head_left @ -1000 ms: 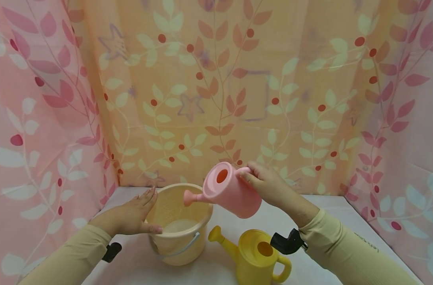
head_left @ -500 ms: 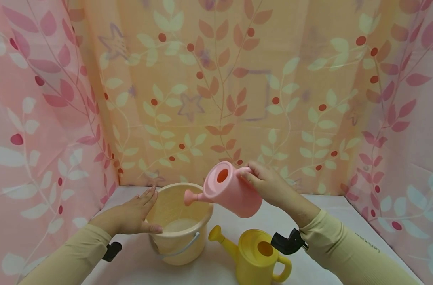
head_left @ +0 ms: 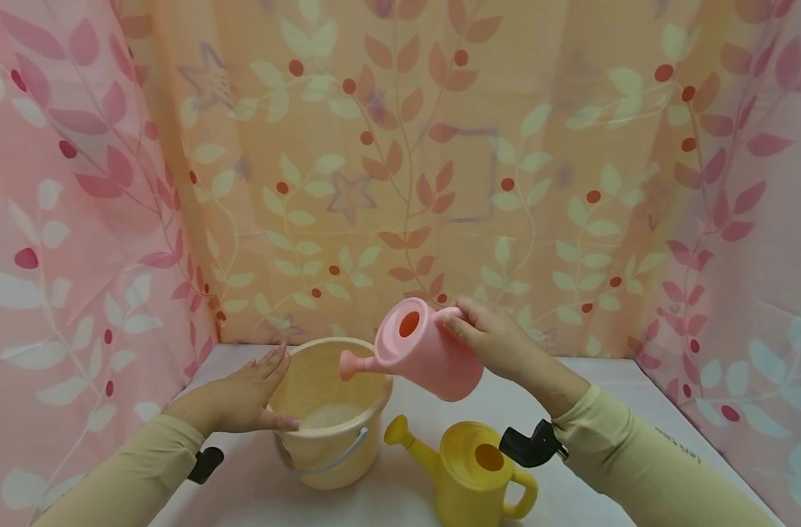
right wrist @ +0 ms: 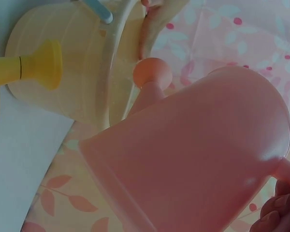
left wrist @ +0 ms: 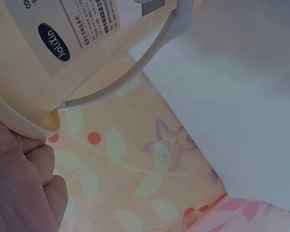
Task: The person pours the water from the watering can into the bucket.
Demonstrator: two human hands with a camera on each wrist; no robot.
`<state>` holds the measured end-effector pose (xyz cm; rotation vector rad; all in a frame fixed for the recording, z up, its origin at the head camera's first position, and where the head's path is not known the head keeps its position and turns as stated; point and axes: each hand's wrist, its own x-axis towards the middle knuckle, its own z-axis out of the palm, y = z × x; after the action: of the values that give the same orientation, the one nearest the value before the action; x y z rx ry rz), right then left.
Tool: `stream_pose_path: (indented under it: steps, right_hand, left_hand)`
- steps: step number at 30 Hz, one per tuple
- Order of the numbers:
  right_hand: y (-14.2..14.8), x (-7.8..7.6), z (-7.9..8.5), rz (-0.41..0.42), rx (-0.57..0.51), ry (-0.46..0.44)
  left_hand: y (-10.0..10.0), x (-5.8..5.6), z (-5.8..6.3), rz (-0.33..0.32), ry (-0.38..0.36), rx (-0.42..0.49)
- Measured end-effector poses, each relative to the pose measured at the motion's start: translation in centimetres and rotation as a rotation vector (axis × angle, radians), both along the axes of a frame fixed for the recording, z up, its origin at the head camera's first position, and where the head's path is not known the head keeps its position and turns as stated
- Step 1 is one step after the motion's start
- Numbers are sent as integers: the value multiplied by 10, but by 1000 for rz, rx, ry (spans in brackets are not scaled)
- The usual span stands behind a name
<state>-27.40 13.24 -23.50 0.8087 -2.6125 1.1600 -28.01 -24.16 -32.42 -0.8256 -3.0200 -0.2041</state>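
My right hand (head_left: 496, 340) grips a pink toy watering can (head_left: 433, 359) by its handle. The can is held up off the table and tilted, its sprinkler spout (head_left: 354, 365) over the mouth of a cream bucket (head_left: 341, 460). In the right wrist view the can's body (right wrist: 198, 150) fills the middle, with curled fingers (right wrist: 278, 208) at the handle. My left hand (head_left: 245, 399) rests on the left side of the bucket's rim, fingers extended and thumb on the front rim. The left wrist view shows its fingers (left wrist: 38, 159) beside the rim (left wrist: 24, 123).
A yellow watering can (head_left: 466, 487) stands on the white table (head_left: 591, 468) right of the bucket, below my right forearm. The bucket's pale blue handle (head_left: 334, 462) hangs down its front. Patterned cloth (head_left: 400, 183) encloses the back and both sides.
Both hands, the pink watering can and the bucket keep their places. Only a slight shift of the whole head view shows.
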Motion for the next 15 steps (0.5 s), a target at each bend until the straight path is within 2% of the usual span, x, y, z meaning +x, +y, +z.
stream_pose_path:
  steps: [8,15]
  right_hand:
    - [-2,0,2,4,11,15]
    - [-2,1,3,8,7,0]
  left_hand:
    - [2,3,6,26,-22,-14]
    - [3,2,5,22,-24,-31]
